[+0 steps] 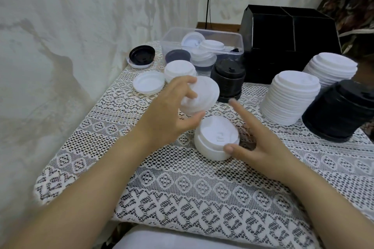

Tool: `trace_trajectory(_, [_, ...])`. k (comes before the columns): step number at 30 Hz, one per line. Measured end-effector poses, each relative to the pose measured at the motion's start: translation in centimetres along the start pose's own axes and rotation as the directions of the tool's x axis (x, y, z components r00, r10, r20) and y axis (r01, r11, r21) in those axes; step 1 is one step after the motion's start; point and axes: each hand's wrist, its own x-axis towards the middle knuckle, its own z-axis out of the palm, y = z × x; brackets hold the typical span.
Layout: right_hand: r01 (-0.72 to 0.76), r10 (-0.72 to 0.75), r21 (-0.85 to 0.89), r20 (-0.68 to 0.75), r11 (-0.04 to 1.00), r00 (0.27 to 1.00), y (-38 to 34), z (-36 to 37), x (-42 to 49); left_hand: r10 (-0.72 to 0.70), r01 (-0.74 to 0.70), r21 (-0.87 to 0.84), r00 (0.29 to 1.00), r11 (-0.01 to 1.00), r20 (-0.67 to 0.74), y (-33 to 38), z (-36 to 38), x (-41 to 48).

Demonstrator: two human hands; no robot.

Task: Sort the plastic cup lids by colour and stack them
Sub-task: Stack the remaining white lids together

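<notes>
One round white plastic cup lid is hanging tilted in the pinching left hand, above the short white lid stack on the tabletop, which the spread right hand is bracing; levelling it first should seat it squarely.

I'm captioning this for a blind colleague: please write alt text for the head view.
A person's left hand holds a white lid above a short white stack, touched by the right hand, on a lace-covered table. Tall white stacks and black stacks stand to the right; loose lids and a clear tub lie behind.
</notes>
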Motion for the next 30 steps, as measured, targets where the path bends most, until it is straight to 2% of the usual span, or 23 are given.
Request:
trace_trajectory(2, [0.054,-0.049,0.051,-0.097,0.997,0.994,0.1,0.0,0.0,0.030,-0.030,0.004,0.997,1.000,0.064,0.2,0.3,-0.3])
trace_trajectory(5, [0.158,-0.148,0.053,-0.163,0.986,0.976,-0.1,0.2,0.2,0.085,-0.084,-0.011,0.990,0.996,0.111,0.8,0.6,-0.8])
trace_trajectory(8, [0.218,-0.198,0.078,-0.209,0.973,0.958,-0.2,0.5,0.6,0.130,-0.127,-0.039,0.986,0.991,0.107,1.2,0.8,-1.0])
trace_trajectory(12, [0.256,-0.210,0.165,-0.253,0.953,0.944,0.2,0.6,0.6,0.119,-0.111,-0.100,0.990,0.989,0.072,1.2,1.0,-1.2])
trace_trajectory(16, [0.230,-0.183,0.216,-0.214,0.949,0.959,0.2,-0.1,0.2,0.083,-0.062,-0.189,0.991,0.980,0.104,1.1,0.7,-1.5])
trace_trajectory(20, [0.184,-0.160,0.178,-0.142,0.967,0.977,0.2,-0.4,0.0,0.049,-0.005,-0.239,0.983,0.971,0.178,0.9,0.3,-1.8])
trace_trajectory(26, [0.096,-0.092,0.143,-0.035,0.985,0.995,0.2,-0.6,-0.1,-0.019,0.079,-0.221,0.965,0.972,0.261,0.8,0.1,-1.9])
trace_trajectory(30, [0.074,-0.073,0.142,-0.015,0.987,0.997,0.1,-0.8,-0.2,-0.036,0.105,-0.214,0.951,0.971,0.306,0.7,0.2,-1.8])
